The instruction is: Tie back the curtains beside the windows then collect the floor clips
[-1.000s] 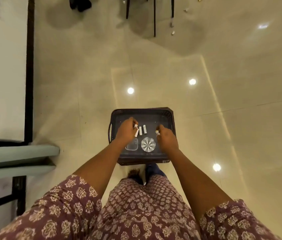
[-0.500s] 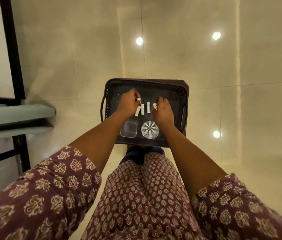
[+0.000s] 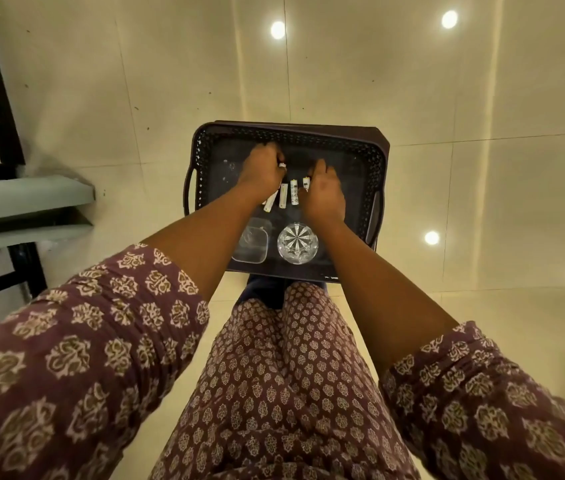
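Glossy floor tiles (image 3: 447, 109) carry a dark tray (image 3: 376, 157); both hands reach in, left hand (image 3: 263, 171) pinching a clip (image 3: 282, 164), right hand (image 3: 322, 194) grip unclear, beside a glass bowl (image 3: 297, 243).

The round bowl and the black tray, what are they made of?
The round bowl looks like clear cut glass: see-through, shiny, with a star pattern. It might be clear plastic instead. The black tray looks like matte moulded plastic, with rows of small holes in its walls.

L hand (image 3: 263, 176) farther up tray (image 3: 376, 161)
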